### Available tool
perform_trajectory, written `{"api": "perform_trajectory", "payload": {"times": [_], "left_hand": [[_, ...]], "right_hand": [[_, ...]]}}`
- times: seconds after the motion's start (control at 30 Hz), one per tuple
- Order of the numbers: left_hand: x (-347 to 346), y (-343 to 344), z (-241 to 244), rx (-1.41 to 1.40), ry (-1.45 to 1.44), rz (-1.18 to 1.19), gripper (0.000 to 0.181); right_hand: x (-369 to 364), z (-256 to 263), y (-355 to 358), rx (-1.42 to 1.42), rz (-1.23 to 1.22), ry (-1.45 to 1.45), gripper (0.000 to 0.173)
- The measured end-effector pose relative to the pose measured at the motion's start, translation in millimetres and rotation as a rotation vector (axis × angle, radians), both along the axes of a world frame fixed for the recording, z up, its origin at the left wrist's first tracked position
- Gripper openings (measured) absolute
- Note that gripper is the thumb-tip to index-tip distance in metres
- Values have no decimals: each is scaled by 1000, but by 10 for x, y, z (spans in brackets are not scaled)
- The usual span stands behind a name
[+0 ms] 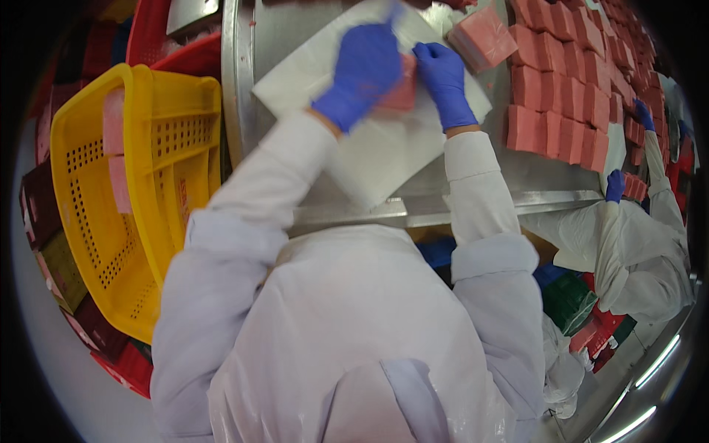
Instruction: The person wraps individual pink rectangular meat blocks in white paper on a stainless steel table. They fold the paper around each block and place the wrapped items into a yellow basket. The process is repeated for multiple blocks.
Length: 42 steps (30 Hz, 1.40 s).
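A pink block (400, 91) lies on a stack of thin white sheets (382, 160), set askew on the metal table. My left hand (365, 72), in a blue glove and blurred, covers the block's left part; its hold cannot be made out. At the block's right edge my right hand (443, 83), gloved in blue too, has its fingers curled over the sheets; whether it pinches a sheet is unclear. Another pink block (487, 41), with a shiny surface, sits just beyond the right hand. Rows of pink blocks (554, 83) stand at the right of the table.
A yellow perforated crate (138, 166) with pink blocks in it stands at the left, beside the metal table's rim (235, 83). Behind it is a red crate (194, 55). A co-worker in white (642, 255) with blue gloves works at the far right. Green (568, 299) and red containers stand below.
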<state>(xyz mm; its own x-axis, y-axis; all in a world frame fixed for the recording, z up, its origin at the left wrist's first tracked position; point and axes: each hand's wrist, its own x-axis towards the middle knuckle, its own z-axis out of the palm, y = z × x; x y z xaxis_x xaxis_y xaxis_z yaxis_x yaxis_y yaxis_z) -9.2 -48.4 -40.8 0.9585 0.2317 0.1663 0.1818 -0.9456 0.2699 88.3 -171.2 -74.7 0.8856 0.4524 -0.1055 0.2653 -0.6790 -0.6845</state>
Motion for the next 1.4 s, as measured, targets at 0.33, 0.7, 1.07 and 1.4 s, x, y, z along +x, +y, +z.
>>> {"api": "perform_trajectory", "payload": {"times": [0.33,0.7,1.07,1.4], "left_hand": [[-120,-260,-224,-122,139,167,32],[-839,730,-103,-1249,201,235,31],[-796,-268,-184,-536,-330,80,21],[-109,66,318,-5,131,-265,39]], "right_hand": [[-719,236,-272,-357,-164,-794,88],[-1098,155,169,-190,164,-608,58],[-741,400,66,638,-236,267,43],[-328,109,30,190,-248,225,35]]}}
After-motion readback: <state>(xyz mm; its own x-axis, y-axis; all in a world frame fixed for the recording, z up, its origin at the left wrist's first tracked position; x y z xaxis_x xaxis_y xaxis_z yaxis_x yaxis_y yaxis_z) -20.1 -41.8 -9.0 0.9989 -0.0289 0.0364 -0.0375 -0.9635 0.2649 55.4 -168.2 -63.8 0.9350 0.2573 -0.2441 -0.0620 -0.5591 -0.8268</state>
